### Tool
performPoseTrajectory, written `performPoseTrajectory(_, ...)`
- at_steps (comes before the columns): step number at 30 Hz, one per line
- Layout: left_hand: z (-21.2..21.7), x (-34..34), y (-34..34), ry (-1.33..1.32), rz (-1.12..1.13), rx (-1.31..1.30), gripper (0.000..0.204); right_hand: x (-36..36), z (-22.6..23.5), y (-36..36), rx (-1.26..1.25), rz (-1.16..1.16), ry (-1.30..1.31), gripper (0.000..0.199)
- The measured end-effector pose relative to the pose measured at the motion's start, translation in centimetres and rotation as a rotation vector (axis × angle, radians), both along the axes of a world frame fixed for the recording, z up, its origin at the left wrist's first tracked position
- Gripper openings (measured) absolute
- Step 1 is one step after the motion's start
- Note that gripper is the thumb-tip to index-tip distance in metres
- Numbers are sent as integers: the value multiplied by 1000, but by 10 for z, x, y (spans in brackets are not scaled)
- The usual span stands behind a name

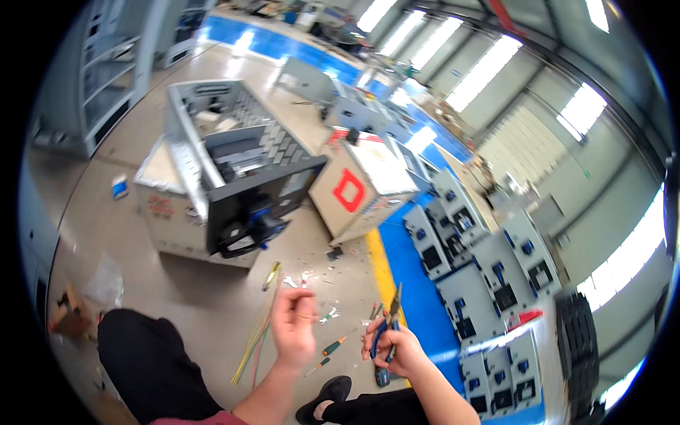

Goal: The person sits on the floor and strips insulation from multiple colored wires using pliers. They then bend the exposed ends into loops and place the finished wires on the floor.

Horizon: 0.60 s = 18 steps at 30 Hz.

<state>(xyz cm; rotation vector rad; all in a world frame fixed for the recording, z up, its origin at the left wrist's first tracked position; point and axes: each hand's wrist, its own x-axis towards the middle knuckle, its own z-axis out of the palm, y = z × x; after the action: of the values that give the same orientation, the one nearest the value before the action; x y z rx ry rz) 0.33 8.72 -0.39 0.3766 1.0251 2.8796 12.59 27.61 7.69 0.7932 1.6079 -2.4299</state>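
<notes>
My right hand (398,348) is wrapped round blue-handled pliers (394,312), their jaws pointing up and away from me. To the left, my left hand (294,327) is raised above the floor with fingers curled in and thumb against them. Whatever may be pinched there is too small and blurred to make out. Below and between the hands lie a green-and-orange screwdriver (333,347) and a smaller one (319,366). Yellow, green and red wires (256,340) stretch over the floor beside my left forearm. Under my right hand is a dark-and-teal tool (382,376), partly hidden.
Ahead stands an open grey metal cabinet (265,138) on a carton (159,173), its black front panel (237,198) facing me. Another carton (354,188) is beside it. Rows of grey panels (464,283) rest on blue flooring at right. A yellow line (381,265) borders it.
</notes>
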Motion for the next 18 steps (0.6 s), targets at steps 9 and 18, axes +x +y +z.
performPoseTrajectory(9,-5,-8,9,0,-68,-41,18,-17,-19,-9,99,-104,-65,36)
performPoseTrajectory(18,-3,-17,0,48,-129,-124,19,-29,-19,-3,-85,68,59,40)
